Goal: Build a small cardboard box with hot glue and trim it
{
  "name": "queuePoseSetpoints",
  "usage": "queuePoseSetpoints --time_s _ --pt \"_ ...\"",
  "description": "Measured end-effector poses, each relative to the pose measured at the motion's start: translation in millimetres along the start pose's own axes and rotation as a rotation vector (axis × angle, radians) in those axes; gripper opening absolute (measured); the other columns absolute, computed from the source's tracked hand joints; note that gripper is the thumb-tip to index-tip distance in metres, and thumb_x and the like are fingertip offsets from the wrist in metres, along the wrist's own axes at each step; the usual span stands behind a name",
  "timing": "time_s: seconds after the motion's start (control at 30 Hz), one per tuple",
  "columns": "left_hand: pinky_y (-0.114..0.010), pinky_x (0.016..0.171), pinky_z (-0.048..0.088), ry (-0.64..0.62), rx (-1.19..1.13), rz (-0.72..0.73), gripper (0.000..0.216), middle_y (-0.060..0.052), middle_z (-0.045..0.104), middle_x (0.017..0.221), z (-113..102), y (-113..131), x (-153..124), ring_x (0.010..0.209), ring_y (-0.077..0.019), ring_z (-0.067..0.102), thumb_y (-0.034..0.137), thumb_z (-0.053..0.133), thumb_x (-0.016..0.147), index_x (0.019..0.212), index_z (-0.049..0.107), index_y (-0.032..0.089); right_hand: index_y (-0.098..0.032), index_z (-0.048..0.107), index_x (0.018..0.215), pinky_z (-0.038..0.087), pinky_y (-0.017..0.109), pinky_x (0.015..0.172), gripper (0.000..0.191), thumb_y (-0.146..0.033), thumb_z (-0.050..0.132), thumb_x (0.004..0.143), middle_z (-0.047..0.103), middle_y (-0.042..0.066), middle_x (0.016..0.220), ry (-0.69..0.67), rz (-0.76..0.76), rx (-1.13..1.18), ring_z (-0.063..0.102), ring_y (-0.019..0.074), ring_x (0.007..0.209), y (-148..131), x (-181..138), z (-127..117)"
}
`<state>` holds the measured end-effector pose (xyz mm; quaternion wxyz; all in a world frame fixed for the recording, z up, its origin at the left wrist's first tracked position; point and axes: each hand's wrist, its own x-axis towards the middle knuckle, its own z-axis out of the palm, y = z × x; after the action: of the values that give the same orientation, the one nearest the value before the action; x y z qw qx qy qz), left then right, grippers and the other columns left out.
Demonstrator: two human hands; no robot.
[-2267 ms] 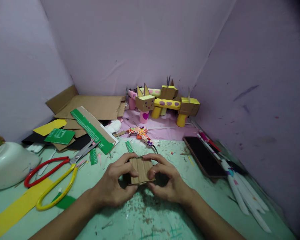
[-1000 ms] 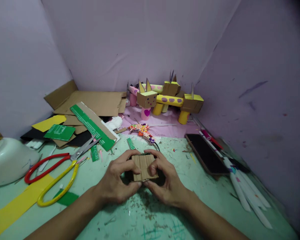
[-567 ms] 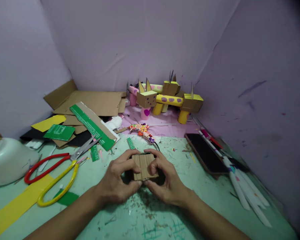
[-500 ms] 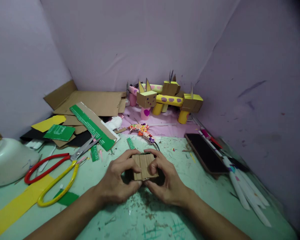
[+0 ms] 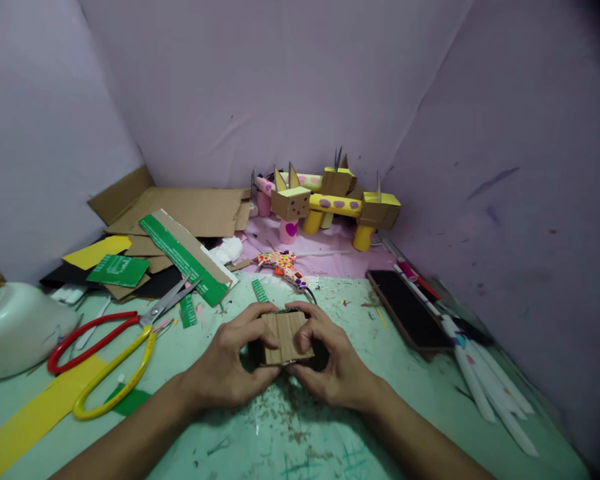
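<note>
Between my two hands is a small brown cardboard box point(image 5: 286, 337), held just above the green tabletop with a ridged face up. My left hand point(image 5: 233, 357) grips its left side, thumb at the near edge and fingers along the far edge and face. On the right side my right hand point(image 5: 333, 353) holds it the same way, one bent finger pressing on the face. The box's underside is hidden. Just beyond the hands lies a glue gun point(image 5: 283, 267) with a flowery pattern, beside a small green cardboard strip point(image 5: 260, 291).
Scissors point(image 5: 150, 320) with red and yellow handles lie at left, near cardboard scraps point(image 5: 185, 257) and a white pot point(image 5: 23, 330). Cardboard animal figures point(image 5: 290, 203) stand at the back. A phone point(image 5: 407, 310), markers and white glue sticks point(image 5: 495, 383) line the right side.
Both hands keep their hold on the cardboard box, which is tilted very slightly differently. The whole view has shifted a little.
</note>
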<state>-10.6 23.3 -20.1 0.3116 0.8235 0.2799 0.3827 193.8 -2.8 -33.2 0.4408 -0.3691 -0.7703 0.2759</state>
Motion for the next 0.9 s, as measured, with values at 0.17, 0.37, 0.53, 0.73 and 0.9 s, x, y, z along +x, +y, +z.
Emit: queuePoseSetpoints --time_s 0.17,0.37,0.53,0.73,0.9 --pt "-0.04 0.085 0.054 -0.085 -0.008 -0.046 0.029 -0.015 0.053 0.125 -4.3 -1.6 -0.6 0.115 -0.0286 0.058 0.008 0.065 0.065 0.09 0.054 0.02 -0.023 0.045 0.078 0.047 0.036 0.089 0.028 -0.013 0.069 0.066 0.057 0.014 0.119 -0.008 0.006 0.003 0.052 0.0285 0.123 -0.2 1.6 -1.9" --pt "-0.043 0.091 0.05 -0.126 -0.05 -0.105 0.029 -0.013 0.053 0.125 -8.8 -0.6 1.2 0.116 -0.0285 0.056 0.011 0.067 0.065 0.09 0.057 0.02 -0.023 0.045 0.077 0.047 0.037 0.091 0.028 -0.011 0.067 0.065 0.055 0.014 0.124 -0.021 0.025 0.008 0.052 0.028 0.123 1.3 0.9 -2.9" --pt "-0.044 0.092 0.049 -0.132 -0.054 -0.117 0.029 -0.013 0.053 0.125 -8.9 -0.5 1.6 0.117 -0.0291 0.054 0.012 0.068 0.064 0.09 0.057 0.02 -0.023 0.045 0.077 0.047 0.037 0.09 0.028 -0.014 0.069 0.066 0.055 0.014 0.122 -0.016 0.022 0.02 0.053 0.0281 0.121 1.7 1.1 -3.0" --pt "-0.043 0.09 0.05 -0.137 -0.061 -0.106 0.029 -0.013 0.053 0.126 -9.0 -0.9 1.6 0.115 -0.0279 0.056 0.011 0.067 0.065 0.09 0.056 0.02 -0.023 0.046 0.077 0.047 0.036 0.089 0.027 -0.014 0.069 0.067 0.055 0.013 0.122 -0.01 0.013 0.035 0.053 0.0276 0.121 2.3 1.2 -2.3" --pt "-0.047 0.093 0.049 -0.117 -0.028 -0.119 0.028 -0.014 0.054 0.126 -8.2 -1.0 -0.1 0.117 -0.03 0.054 0.012 0.066 0.065 0.09 0.057 0.02 -0.023 0.046 0.076 0.047 0.036 0.089 0.028 -0.013 0.07 0.066 0.054 0.014 0.123 -0.004 0.014 0.053 0.054 0.0277 0.119 2.3 1.8 -1.9"
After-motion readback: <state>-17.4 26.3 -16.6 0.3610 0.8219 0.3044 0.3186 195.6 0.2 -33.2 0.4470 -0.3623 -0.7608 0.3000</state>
